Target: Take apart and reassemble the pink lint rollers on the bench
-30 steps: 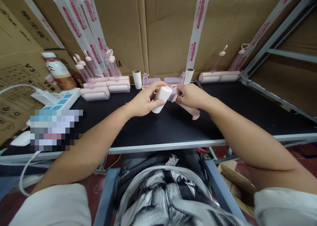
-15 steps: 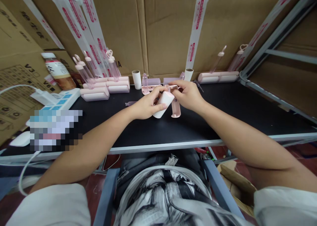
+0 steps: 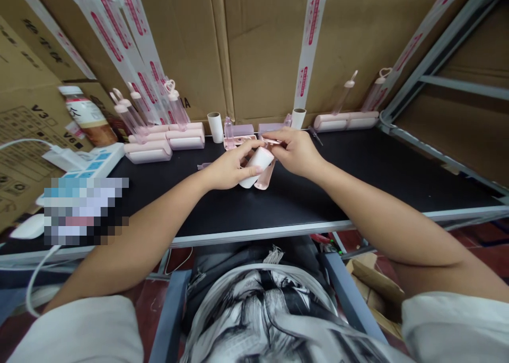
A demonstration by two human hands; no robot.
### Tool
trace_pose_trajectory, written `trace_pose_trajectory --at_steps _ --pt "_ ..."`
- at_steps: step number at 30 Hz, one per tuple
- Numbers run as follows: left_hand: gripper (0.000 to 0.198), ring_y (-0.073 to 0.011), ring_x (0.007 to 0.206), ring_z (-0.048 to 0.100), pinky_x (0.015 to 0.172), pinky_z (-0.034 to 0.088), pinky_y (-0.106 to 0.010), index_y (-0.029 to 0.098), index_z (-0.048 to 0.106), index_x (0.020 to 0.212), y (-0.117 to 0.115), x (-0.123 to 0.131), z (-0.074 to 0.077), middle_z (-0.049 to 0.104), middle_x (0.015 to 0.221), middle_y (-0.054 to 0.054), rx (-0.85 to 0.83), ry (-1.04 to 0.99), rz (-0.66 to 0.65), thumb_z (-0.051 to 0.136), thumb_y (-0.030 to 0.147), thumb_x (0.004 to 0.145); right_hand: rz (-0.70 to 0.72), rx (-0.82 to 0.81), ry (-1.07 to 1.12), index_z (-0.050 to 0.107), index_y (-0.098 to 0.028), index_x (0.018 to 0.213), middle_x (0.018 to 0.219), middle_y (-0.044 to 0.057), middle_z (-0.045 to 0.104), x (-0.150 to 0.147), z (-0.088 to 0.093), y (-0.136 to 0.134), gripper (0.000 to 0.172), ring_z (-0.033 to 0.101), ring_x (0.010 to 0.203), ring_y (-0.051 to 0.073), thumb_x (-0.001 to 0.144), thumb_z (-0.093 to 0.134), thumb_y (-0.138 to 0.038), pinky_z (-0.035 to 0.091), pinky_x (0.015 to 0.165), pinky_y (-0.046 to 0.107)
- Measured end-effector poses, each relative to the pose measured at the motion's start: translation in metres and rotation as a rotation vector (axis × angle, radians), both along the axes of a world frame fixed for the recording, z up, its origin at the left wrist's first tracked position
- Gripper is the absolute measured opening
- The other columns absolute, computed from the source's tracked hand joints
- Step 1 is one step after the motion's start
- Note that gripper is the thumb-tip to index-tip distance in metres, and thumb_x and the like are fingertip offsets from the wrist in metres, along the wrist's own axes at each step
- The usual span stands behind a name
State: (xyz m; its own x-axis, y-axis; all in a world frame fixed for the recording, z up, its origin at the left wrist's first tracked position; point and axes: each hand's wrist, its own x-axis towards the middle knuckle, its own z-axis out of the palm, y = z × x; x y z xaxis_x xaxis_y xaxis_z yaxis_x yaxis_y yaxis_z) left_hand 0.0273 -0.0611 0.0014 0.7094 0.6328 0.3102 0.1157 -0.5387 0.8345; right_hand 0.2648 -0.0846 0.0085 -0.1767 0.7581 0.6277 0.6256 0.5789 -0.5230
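Note:
My left hand point(image 3: 226, 167) is closed around a white lint roll point(image 3: 254, 169) with a pink end, its thumb lying along the side and the roll tilted. Just to its right, my right hand point(image 3: 299, 149) pinches a small pink plastic part point(image 3: 272, 140) against the upper end of the roll; the fingertips partly hide that join. A pink half-shell cover point(image 3: 264, 179) hangs down behind the roll, below the right fingers. Past the left fingers lies another pink casing point(image 3: 238, 141), with a clear pink handle point(image 3: 228, 132) standing beside it.
Finished-looking pink lint rollers point(image 3: 149, 152) stand in a group at the left, with more point(image 3: 345, 121) at the back right. Two cardboard-cored white rolls point(image 3: 215, 127) stand by the carton wall point(image 3: 262, 50). A power strip point(image 3: 99, 164) and a bottle point(image 3: 88, 116) are at the left.
The pink half-shell cover has swung left, closer behind the white roll. The small pink part in my right hand has turned flatter. The whole view has shifted slightly.

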Motion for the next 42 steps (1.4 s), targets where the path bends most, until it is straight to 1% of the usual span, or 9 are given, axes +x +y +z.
trace_pose_trajectory --at_steps 5,8,12,19,24,29,35,39,42 --pt "0.065 -0.0262 0.121 0.071 0.103 0.056 -0.036 0.025 0.061 0.143 -0.002 0.001 0.004 0.072 0.132 -0.011 -0.136 -0.08 0.008 0.088 0.044 0.086 0.255 -0.398 0.396 0.087 -0.02 0.117 0.081 0.003 0.079 0.002 0.005 0.001 0.037 0.061 0.053 0.014 0.086 0.082 -0.039 0.052 0.045 0.027" --pt "0.066 -0.0233 0.102 0.074 0.082 0.06 -0.03 0.026 0.061 0.135 -0.005 0.001 0.013 0.075 0.117 -0.007 -0.274 -0.142 0.078 0.092 0.048 0.081 0.34 -0.502 0.551 0.086 -0.018 0.113 0.067 0.001 0.072 0.005 0.009 0.001 0.046 0.06 0.05 0.013 0.077 0.095 -0.046 0.053 0.042 0.025" --pt "0.063 -0.0204 0.08 0.073 0.064 0.062 -0.029 0.029 0.057 0.13 -0.007 0.001 0.021 0.073 0.108 -0.004 -0.403 -0.24 0.204 0.09 0.053 0.083 0.389 -0.527 0.633 0.085 -0.018 0.116 0.075 0.002 0.075 0.005 0.013 -0.002 0.057 0.063 0.054 0.012 0.075 0.099 -0.056 0.056 0.043 0.024" --pt "0.069 -0.0218 0.079 0.075 0.064 0.067 -0.037 0.03 0.05 0.136 0.004 0.002 0.015 0.071 0.108 -0.004 -0.397 -0.281 0.211 0.086 0.061 0.086 0.35 -0.512 0.68 0.083 -0.016 0.114 0.069 0.0 0.073 -0.004 0.008 -0.003 0.064 0.066 0.056 0.013 0.075 0.097 -0.065 0.063 0.05 0.025" --pt "0.069 -0.0236 0.086 0.076 0.066 0.068 -0.038 0.031 0.049 0.142 0.004 0.002 0.011 0.07 0.122 -0.008 -0.345 -0.218 0.163 0.082 0.061 0.09 0.276 -0.496 0.698 0.081 -0.016 0.099 0.066 0.001 0.07 -0.009 0.007 -0.005 0.048 0.064 0.055 0.012 0.082 0.094 -0.059 0.063 0.049 0.025" --pt "0.074 -0.025 0.096 0.075 0.063 0.065 -0.032 0.033 0.044 0.147 0.002 0.002 0.009 0.064 0.14 -0.011 -0.314 -0.173 0.122 0.08 0.064 0.091 0.197 -0.514 0.709 0.076 -0.016 0.092 0.063 0.0 0.066 -0.015 0.006 -0.005 0.023 0.06 0.052 0.013 0.093 0.085 -0.038 0.061 0.046 0.027" --pt "0.082 -0.0293 0.116 0.071 0.088 0.064 -0.039 0.03 0.038 0.153 0.003 0.005 0.0 0.065 0.138 -0.012 -0.143 -0.128 0.073 0.08 0.061 0.09 0.154 -0.334 0.47 0.072 -0.021 0.099 0.065 -0.002 0.064 -0.011 -0.008 0.004 0.022 0.056 0.047 0.015 0.1 0.069 -0.043 0.05 0.042 0.029" --pt "0.083 -0.029 0.12 0.068 0.1 0.058 -0.041 0.025 0.037 0.154 0.002 0.01 -0.006 0.063 0.14 -0.014 -0.023 -0.096 0.018 0.079 0.06 0.092 0.072 -0.102 0.233 0.074 -0.02 0.099 0.086 0.005 0.074 -0.009 -0.013 0.009 0.024 0.068 0.074 0.02 0.102 0.061 -0.04 0.053 0.066 0.034" --pt "0.083 -0.0273 0.118 0.067 0.101 0.057 -0.04 0.026 0.033 0.157 0.002 0.011 -0.01 0.06 0.144 -0.015 0.008 -0.104 0.035 0.076 0.06 0.095 0.06 -0.056 0.23 0.073 -0.02 0.101 0.095 0.005 0.077 -0.009 -0.014 0.011 0.023 0.07 0.09 0.022 0.102 0.058 -0.036 0.053 0.084 0.038"
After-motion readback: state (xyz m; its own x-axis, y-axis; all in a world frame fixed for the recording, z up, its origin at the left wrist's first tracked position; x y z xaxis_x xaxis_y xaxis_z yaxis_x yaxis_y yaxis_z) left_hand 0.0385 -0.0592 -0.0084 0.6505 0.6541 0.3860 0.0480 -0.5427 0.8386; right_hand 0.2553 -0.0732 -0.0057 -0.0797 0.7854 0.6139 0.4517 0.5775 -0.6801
